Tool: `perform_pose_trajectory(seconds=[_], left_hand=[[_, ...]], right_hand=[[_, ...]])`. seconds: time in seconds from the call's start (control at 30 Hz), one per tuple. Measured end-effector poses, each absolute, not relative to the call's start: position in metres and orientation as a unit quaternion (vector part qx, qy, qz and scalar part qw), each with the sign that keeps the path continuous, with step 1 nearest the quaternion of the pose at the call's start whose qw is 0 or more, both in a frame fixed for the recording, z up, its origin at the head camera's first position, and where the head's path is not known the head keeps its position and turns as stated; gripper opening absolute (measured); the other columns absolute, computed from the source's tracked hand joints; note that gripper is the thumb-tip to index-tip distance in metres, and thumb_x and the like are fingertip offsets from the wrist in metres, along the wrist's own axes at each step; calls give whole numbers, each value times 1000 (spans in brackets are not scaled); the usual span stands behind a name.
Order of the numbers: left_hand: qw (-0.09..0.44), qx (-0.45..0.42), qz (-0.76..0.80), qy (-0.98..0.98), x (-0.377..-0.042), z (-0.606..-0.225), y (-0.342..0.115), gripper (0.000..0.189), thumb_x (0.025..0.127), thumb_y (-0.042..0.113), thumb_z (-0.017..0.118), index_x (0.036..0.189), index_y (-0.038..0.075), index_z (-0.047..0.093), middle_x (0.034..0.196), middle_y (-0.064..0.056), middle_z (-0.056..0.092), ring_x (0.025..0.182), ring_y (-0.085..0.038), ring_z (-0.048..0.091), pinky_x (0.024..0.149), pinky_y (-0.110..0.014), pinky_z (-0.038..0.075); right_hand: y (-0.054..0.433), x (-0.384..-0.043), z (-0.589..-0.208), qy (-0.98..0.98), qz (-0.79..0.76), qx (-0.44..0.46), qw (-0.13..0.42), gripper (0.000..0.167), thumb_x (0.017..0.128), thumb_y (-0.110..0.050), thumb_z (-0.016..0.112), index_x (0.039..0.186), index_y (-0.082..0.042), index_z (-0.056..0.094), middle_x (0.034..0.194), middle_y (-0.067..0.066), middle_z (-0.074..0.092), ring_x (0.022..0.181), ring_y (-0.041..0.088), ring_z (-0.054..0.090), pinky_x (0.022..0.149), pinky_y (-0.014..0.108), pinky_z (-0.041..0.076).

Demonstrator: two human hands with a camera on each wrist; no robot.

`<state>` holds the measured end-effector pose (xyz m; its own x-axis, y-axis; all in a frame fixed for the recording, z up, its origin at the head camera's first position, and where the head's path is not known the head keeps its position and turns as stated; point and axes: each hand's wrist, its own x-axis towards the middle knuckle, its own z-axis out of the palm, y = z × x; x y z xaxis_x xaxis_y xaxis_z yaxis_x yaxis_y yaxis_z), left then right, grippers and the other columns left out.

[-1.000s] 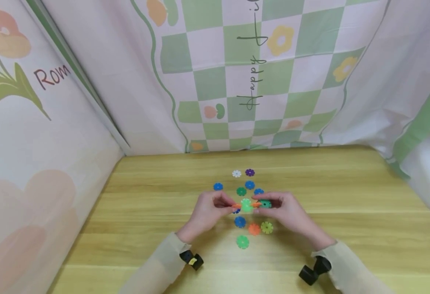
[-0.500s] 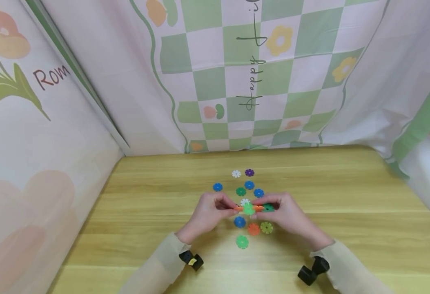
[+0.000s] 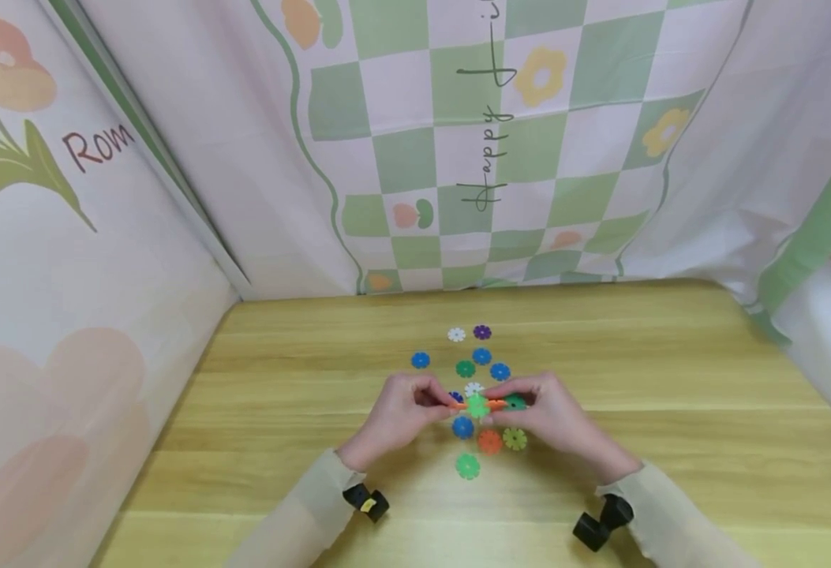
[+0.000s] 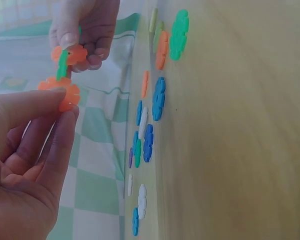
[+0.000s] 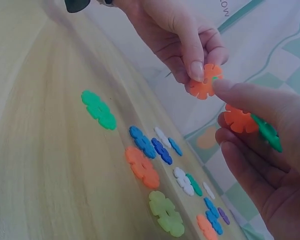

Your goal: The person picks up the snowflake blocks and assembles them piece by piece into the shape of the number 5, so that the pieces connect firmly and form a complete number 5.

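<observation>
Above the table, both hands hold a short row of interlocking snowflake discs. My left hand (image 3: pixel 402 410) pinches an orange disc (image 4: pixel 70 95) between thumb and fingertips. A light green disc (image 3: pixel 477 405) stands edge-on to that one, slotted into its rim. On the other side, my right hand (image 3: pixel 546 412) pinches a second orange disc (image 5: pixel 240 120), which meets the light green disc right at the fingertips. From this orange disc a dark green disc (image 5: pixel 268 134) sticks out toward the right palm, partly covered by the fingers in the head view.
Loose discs lie flat on the wooden table (image 3: pixel 301 355) around the hands. Nearest are a light green disc (image 3: pixel 468 466), an orange disc (image 3: pixel 489 442) and a yellow-green disc (image 3: pixel 514 439). Several blue, white, green and purple discs (image 3: pixel 482 332) lie farther back, before a curtain (image 3: pixel 415 166).
The joined discs have come slightly lower in the head view, and the right orange disc sits closer against the light green one. The right fingers have shifted a little; the loose discs stay put.
</observation>
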<state>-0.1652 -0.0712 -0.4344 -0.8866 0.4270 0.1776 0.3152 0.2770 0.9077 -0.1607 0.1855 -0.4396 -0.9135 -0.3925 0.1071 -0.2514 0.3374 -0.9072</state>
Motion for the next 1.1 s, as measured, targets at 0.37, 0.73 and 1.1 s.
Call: perform_pose_trajectory(seconds=[0.37,0.73,1.1], left_hand=[[39,251,550,795,-167,-433,-71,14,87,0,81,84,13,75,83,6,71,75,-11,68,70,-29,59],[35,267,557,785,-168,-435,-67,15,86,-2,80,83,12,75,82,5,71,75,-10,69,70,-29,60],[43,253,538,802,-165,-437,-70,15,87,-1,80,84,13,75,82,8,70,74,-10,68,69,-28,59]], right_hand=[[185,-162,-439,823,-528,-203,56,31,79,-19,90,107,-12,79,96,0,73,81,24,66,66,29,58],[187,-162,-439,822,-528,-206,59,32,78,-22,90,107,-13,79,98,0,73,88,25,66,73,30,58],[180,-162,-444,833,-516,-189,67,36,77,-28,91,107,-13,78,100,2,72,81,25,64,65,29,57]])
